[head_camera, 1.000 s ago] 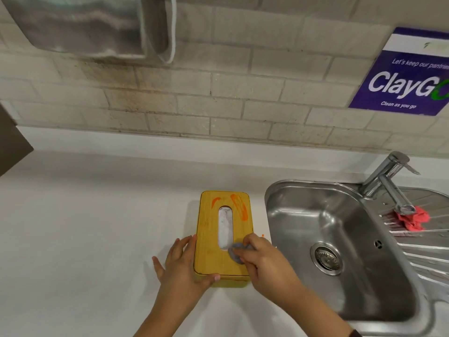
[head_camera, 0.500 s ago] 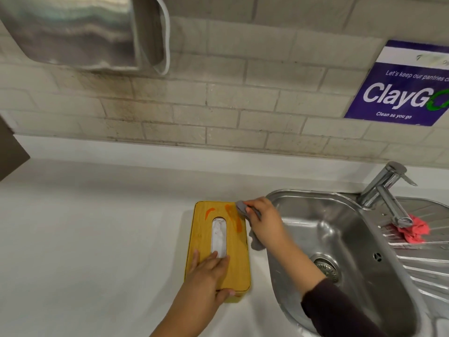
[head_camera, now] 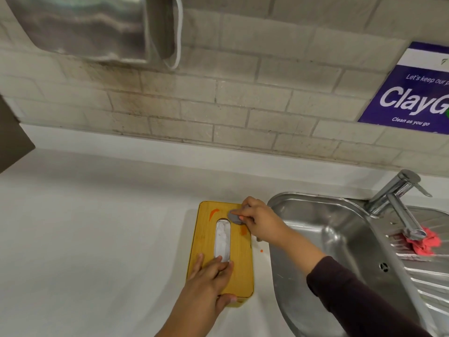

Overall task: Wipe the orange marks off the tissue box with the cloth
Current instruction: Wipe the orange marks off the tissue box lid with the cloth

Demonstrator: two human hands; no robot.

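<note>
The tissue box point(head_camera: 222, 249) lies flat on the white counter point(head_camera: 97, 239), just beside the left rim of the steel sink point(head_camera: 315, 239), its wooden lid up and its long side running away from you. White tissue shows in the oval slot point(head_camera: 223, 239).

Your left hand point(head_camera: 209, 280) rests palm down on the near end of the lid, fingers spread flat and gripping nothing, thumb hooked over the near edge. Your right hand point(head_camera: 261, 221) is closed around a small grey cloth point(head_camera: 235, 217), pinching it against the far right part of the lid.

Orange marks: one curved stroke point(head_camera: 213, 212) at the far left of the lid, one smear point(head_camera: 243, 230) just near of the cloth. A small orange spot point(head_camera: 261, 251) sits on the counter between box and sink.

Writing: the purple wall sign point(head_camera: 410, 93) reads "Let's keep our p…", "ClayG…" and "Clean as you go", cut off at the frame edge. The box appears to carry no label, though only its lid is in view.

A pink rag point(head_camera: 425, 244) lies on the drainboard under the tap spout point(head_camera: 401, 210).
</note>
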